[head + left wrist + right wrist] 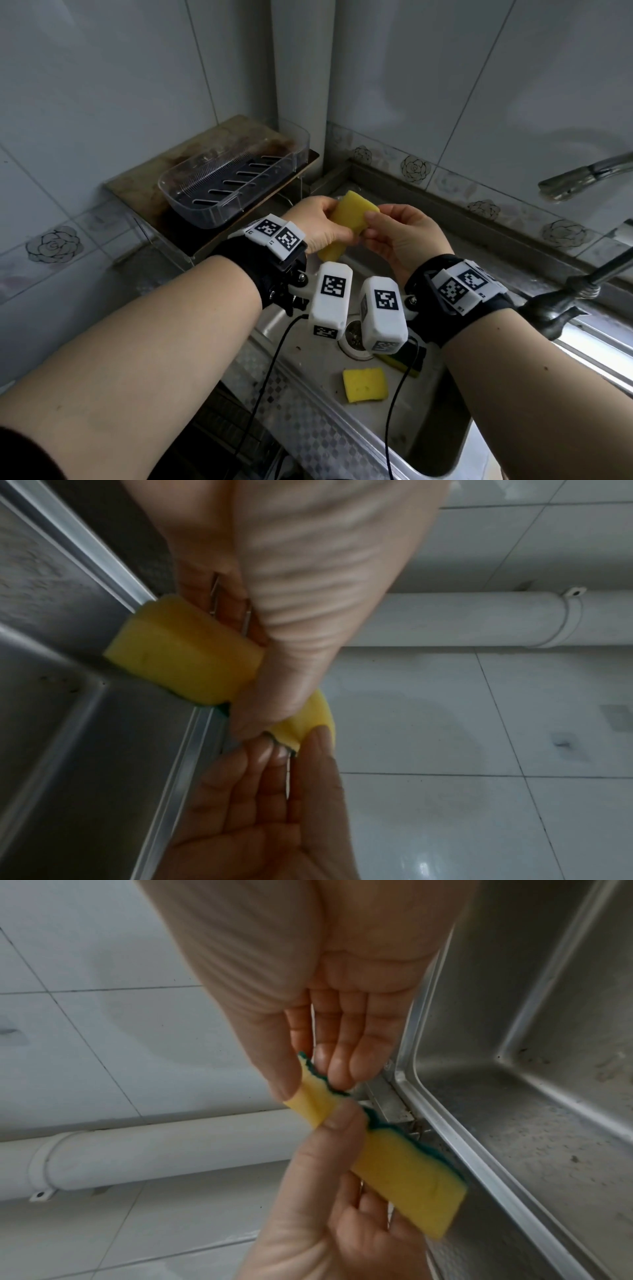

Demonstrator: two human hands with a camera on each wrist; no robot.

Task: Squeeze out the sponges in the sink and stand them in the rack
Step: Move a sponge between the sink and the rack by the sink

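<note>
Both hands are sharing one yellow sponge, holding it up over the far left corner of the sink. The left hand is wrapping round its middle, thumb on one face and fingers on the other, and the right hand is pinching the right end between thumb and fingertips. The right wrist view is showing the green scrub layer running along one edge, and the pinched end is looking squashed thin.

Two more sponges are lying on the sink floor, nearer to me: a yellow one sitting flat, and a dark-topped one just beside the drain, half hidden behind the wrist camera.

The clear rack is sitting on a stained board to the far left of the sink. A faucet is poking in from the right.
</note>
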